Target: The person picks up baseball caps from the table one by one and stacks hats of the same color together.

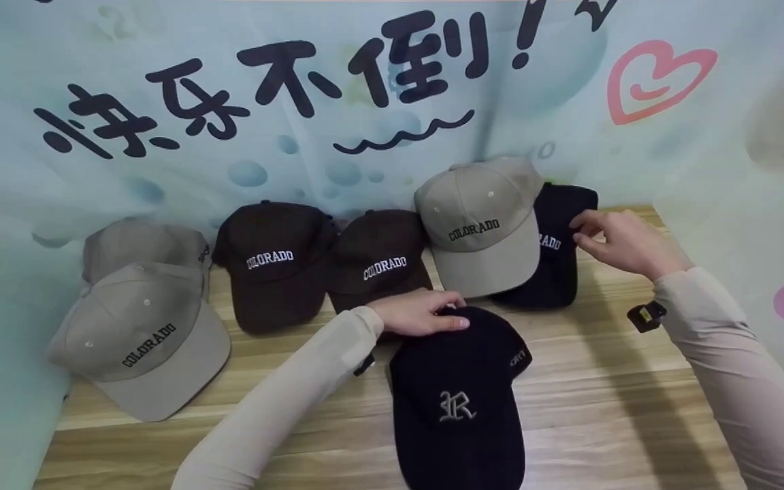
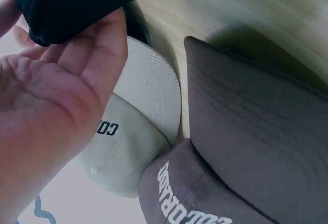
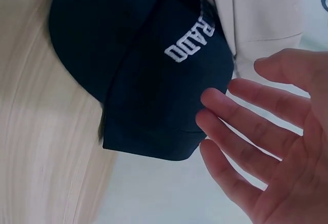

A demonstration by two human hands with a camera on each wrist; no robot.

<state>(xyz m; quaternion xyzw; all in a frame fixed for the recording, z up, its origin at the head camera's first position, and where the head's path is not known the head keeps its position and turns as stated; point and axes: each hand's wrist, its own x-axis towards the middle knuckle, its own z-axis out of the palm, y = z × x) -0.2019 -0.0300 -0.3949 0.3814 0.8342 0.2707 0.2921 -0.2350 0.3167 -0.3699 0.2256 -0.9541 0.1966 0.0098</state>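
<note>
My left hand [image 1: 419, 314] pinches the back of a dark navy baseball cap [image 1: 456, 408] with a gothic R on its front. In the left wrist view the fingers [image 2: 97, 44] curl under the cap's dark edge [image 2: 77, 8], and the brim points toward me in the head view. My right hand [image 1: 627, 241] is beside another navy baseball cap [image 1: 559, 272], lettered COLORADO. Its fingers [image 3: 251, 119] are loosely bent and spread at that cap's side, gripping nothing. A beige COLORADO cap [image 1: 484, 224] partly covers this navy cap.
Two dark brown COLORADO caps [image 1: 273, 265] [image 1: 382, 255] stand along the back of the wooden table [image 1: 297, 422]. At the left, a grey COLORADO cap [image 1: 147, 340] overlaps another grey cap [image 1: 137, 245]. A printed cloth [image 1: 297, 170] hangs behind them.
</note>
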